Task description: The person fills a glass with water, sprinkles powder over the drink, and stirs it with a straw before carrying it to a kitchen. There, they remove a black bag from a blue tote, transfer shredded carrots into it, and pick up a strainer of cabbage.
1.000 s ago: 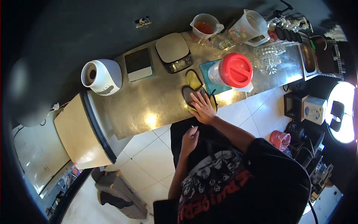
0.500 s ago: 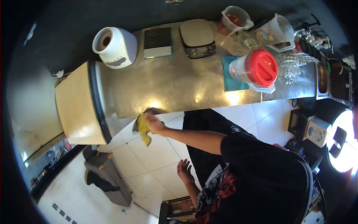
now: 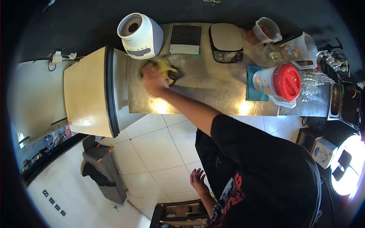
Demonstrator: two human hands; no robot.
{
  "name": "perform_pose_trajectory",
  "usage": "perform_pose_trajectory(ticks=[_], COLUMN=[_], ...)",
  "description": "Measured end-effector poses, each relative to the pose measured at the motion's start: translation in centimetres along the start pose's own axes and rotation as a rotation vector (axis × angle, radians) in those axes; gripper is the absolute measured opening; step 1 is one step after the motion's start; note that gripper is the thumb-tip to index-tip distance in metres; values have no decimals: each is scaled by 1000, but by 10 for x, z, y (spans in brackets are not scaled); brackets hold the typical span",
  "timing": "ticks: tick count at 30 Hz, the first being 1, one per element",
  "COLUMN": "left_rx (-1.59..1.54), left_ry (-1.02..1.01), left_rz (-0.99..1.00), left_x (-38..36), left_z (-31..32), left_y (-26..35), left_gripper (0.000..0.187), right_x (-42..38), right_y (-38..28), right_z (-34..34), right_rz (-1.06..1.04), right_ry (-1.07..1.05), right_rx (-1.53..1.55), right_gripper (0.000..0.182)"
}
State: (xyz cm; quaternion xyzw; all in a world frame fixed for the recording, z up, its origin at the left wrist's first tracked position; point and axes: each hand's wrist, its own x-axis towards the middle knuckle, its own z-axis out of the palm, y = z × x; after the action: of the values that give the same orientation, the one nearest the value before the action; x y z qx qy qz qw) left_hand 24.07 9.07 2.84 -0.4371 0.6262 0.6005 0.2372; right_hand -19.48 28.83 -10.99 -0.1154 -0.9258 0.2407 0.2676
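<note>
My right hand (image 3: 153, 79) presses a yellow-and-dark cloth (image 3: 164, 68) onto the metal counter (image 3: 205, 87), just in front of a white blender base (image 3: 142, 36). Part of the cloth is bunched under the palm, and its far edge sticks out past the fingers. My left hand (image 3: 198, 178) hangs low by my body, above the tiled floor, its fingers loosely curled and apart with nothing in them.
Along the back of the counter are a black-grated tray (image 3: 185, 36), a digital scale (image 3: 227, 41) and a measuring jug (image 3: 267, 29). A red-lidded pitcher (image 3: 288, 83) stands by a teal cloth (image 3: 253, 85). A wooden-topped cabinet (image 3: 85, 91) adjoins the counter's left end.
My right hand has carried the cloth from beyond the counter's front edge up onto its surface near the blender base. The view has shifted; my left hand still hangs low.
</note>
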Motion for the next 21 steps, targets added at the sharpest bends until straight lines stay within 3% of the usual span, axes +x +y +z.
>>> perform_pose_trajectory(ticks=[2, 3, 5, 6, 7, 8, 9, 10, 11, 12, 14, 15, 17, 19, 20, 21], left_rx=[-30, -29, -14, -20, -24, -26, -27, -19, -105, -192, -351, -379, -278, -291, -268, -228], left_ry=[21, 37, 37, 33, 93, 149, 187, 219, 235, 248, 135, -45, -120, -126, -197, -207], left_rz=[14, 17, 42, 51, 104, 158, 228, 300, 318, 334, 387, 401, 424, 399, 428, 470], left_x=[-1, -2, -1, 2, 3, 5, 5, 13, 18, 23, 37, 26, 56, 54, 45, 37], left_z=[0, 4, 3, 3, 3, 3, 6, 2, 6, 11, 16, 30, 21, 48, 66, 85], left_y=[0, 5, 10, 12, 15, 20, 28, 31, 43, 58, 78, 102, 104, 129, 144, 156], left_gripper=[32, 33, 36, 36, 40, 44, 53, 58, 63, 69, 73, 78, 69, 59, 58, 56], right_x=[-16, -27, -63, -88, -89, -92, -131, -120, -136, -141, -163, -174, -177, -178, -140, -168], right_y=[-44, -66, -112, -132, -144, -148, -159, -149, -145, -135, -121, -108, -87, -55, -45, -16], right_z=[8, 6, 3, 18, -35, -70, -57, -114, -128, -159, -205, -222, -262, -278, -329, -299], right_rz=[-305, -527, -37, 69, 452, 644, 756, 793, 824, 833, 860, 769, 927, 929, 933, 905], right_ry=[-590, -638, -1046, -1015, -1097, -1191, -1026, -1087, -1078, -1218, -1277, -1305, -1315, -1228, -1132, -1015], right_rx=[291, 361, 899, 1174, 1328, 1517, 1683, 1672, 1837, 1822, 1562, 1508, 1545, 1449, 1430, 1247], right_gripper=[40, 39, 38, 40, 37, 41, 43, 47, 53, 64, 70, 72, 68, 71, 62, 61])
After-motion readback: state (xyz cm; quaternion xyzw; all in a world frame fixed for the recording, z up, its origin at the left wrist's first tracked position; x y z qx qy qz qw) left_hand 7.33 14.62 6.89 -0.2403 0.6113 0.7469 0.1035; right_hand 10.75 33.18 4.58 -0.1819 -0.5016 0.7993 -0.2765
